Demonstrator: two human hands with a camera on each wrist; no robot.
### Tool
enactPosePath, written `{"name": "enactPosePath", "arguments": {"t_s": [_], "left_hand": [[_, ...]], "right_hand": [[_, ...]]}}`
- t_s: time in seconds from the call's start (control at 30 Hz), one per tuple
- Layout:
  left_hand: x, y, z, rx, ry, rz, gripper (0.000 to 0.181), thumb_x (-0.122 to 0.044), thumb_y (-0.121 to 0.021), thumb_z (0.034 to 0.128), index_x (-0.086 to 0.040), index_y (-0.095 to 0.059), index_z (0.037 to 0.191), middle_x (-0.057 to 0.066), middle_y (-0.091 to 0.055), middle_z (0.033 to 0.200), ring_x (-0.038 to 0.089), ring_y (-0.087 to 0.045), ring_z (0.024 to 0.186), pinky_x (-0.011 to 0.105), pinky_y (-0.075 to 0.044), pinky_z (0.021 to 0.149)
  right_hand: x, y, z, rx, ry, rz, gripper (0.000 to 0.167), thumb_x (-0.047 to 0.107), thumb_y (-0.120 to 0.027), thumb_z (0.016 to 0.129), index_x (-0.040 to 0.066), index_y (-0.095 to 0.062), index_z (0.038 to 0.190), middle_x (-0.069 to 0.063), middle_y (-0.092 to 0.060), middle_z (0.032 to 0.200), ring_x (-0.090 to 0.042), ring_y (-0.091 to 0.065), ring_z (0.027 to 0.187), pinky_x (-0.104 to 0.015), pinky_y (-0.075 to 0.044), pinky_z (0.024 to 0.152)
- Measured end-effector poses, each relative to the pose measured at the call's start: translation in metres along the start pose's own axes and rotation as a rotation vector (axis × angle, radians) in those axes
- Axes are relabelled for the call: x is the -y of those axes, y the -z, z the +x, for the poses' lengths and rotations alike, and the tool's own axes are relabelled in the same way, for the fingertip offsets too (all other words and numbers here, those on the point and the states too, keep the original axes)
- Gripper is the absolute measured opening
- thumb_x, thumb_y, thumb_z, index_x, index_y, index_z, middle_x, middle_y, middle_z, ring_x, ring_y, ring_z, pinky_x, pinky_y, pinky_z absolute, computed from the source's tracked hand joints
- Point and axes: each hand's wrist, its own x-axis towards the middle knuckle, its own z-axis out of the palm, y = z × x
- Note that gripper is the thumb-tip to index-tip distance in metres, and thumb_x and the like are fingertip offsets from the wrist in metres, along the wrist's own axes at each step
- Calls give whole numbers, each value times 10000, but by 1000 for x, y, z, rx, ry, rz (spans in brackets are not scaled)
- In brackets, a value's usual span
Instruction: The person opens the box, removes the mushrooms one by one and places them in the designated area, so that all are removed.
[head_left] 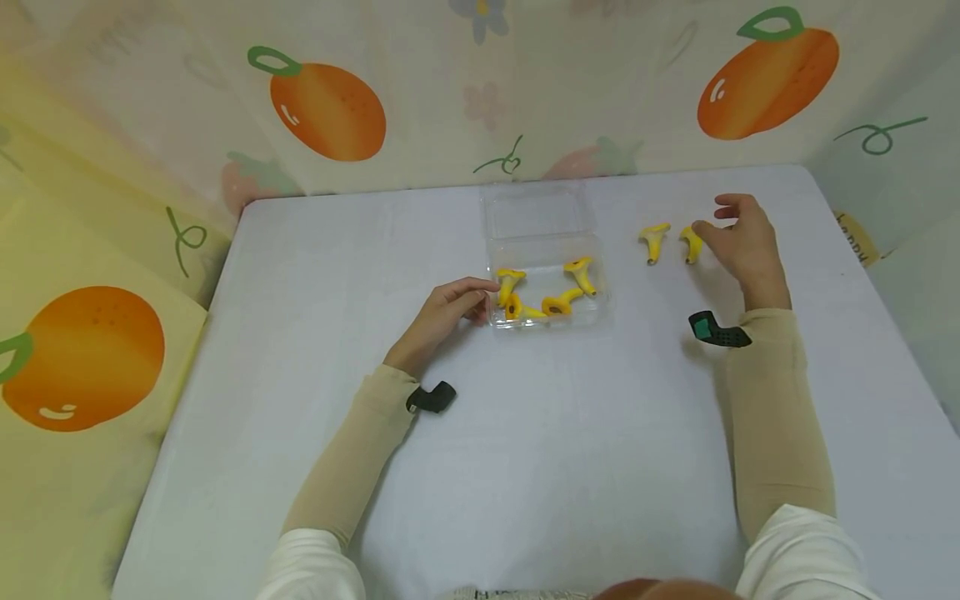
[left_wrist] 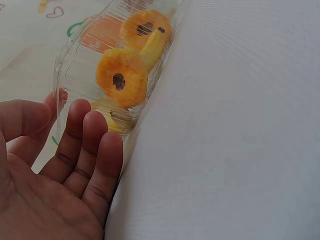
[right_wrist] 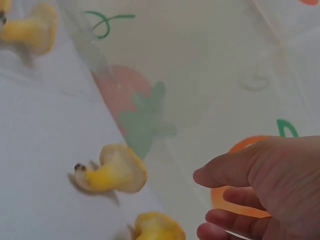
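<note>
A clear plastic box (head_left: pixel 551 324) with its lid folded back holds several yellow mushrooms (head_left: pixel 580 273) with flared orange caps and dark centres. My left hand (head_left: pixel 442 315) is at the box's left side, its fingers extended against the clear wall; in the left wrist view the fingertips (left_wrist: pixel 110 150) stand right beside the wall. Out to the right, my right hand (head_left: pixel 750 250) hovers by a mushroom (head_left: pixel 692 243), thumb and fingers apart with nothing between them. Another mushroom (head_left: pixel 655 242) lies just left of that one; in the right wrist view a mushroom (right_wrist: pixel 117 170) lies apart from the hand.
The open lid (head_left: pixel 536 208) lies toward the back edge of the white table (head_left: pixel 360 267). A fruit-printed cloth (head_left: pixel 420 100) hangs behind the table and down the left side. Dark wrist devices (head_left: pixel 432 397) are strapped on both sleeves.
</note>
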Motion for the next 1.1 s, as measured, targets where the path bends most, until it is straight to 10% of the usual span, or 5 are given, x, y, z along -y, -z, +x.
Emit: {"name": "enactPosePath", "arguments": {"t_s": [0.6,1.1], "left_hand": [[1,0,1,-3,-13,-1,294,-110,-481,1055,1,-660,1260,16,-615,895,139,-590,773,214,-548,730],[1,-1,0,-10,-15,-5,293,-122,-493,1051,-6,-666,1257,6,-622,879,130,-591,764,217,-549,726]], "right_hand": [[52,-2,-38,-10,221,13,576,409,-557,999,124,-453,1489,-171,-539,1422,-214,-465,1080,-205,-428,741],[80,-29,-53,183,448,29,471,400,-536,1023,121,-529,1403,-110,-590,1326,-237,-523,1124,-310,-477,792]]}}
